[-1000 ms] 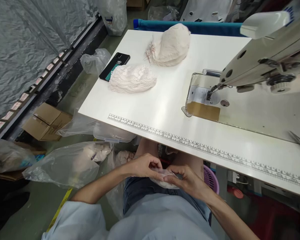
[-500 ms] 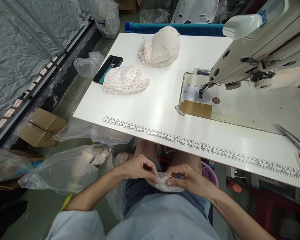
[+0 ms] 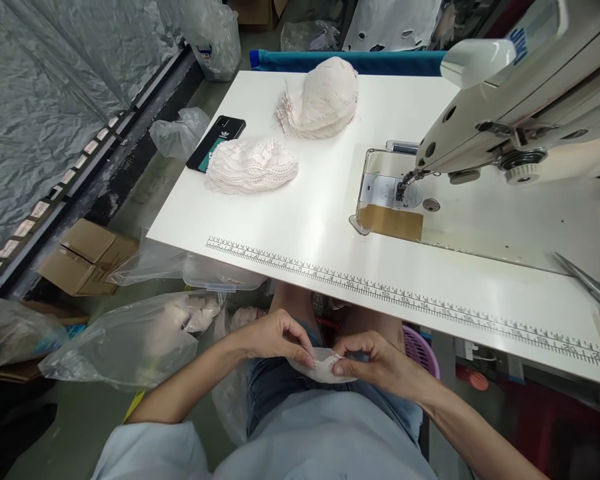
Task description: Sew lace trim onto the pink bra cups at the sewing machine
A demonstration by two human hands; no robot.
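Above my lap, a small white fabric piece with a lacy edge [image 3: 323, 368] is pinched between both hands. My left hand [image 3: 286, 341] grips its left end with thumb and forefinger. At the right end, my right hand [image 3: 364, 356] closes thumb and fingers on the same edge. On the white table [image 3: 305, 217] beyond lies a stack of white lace pieces [image 3: 253, 167], partly over a black phone [image 3: 225, 128]. Behind it sits a pile of cream cup-shaped fabric pieces [image 3: 325, 97] with loose threads.
A sewing machine [image 3: 505, 127] stands at the table's right, its needle over the metal plate. Scissors [image 3: 587, 283] lie near the right edge. A printed ruler runs along the front edge. Plastic bags [image 3: 125, 340] and a cardboard box [image 3: 87, 257] are on the floor at left.
The fabric piece has shifted slightly left and its lower edge is turned a little between my fingers. Both hands keep their pinch. The whole view has tilted very slightly.
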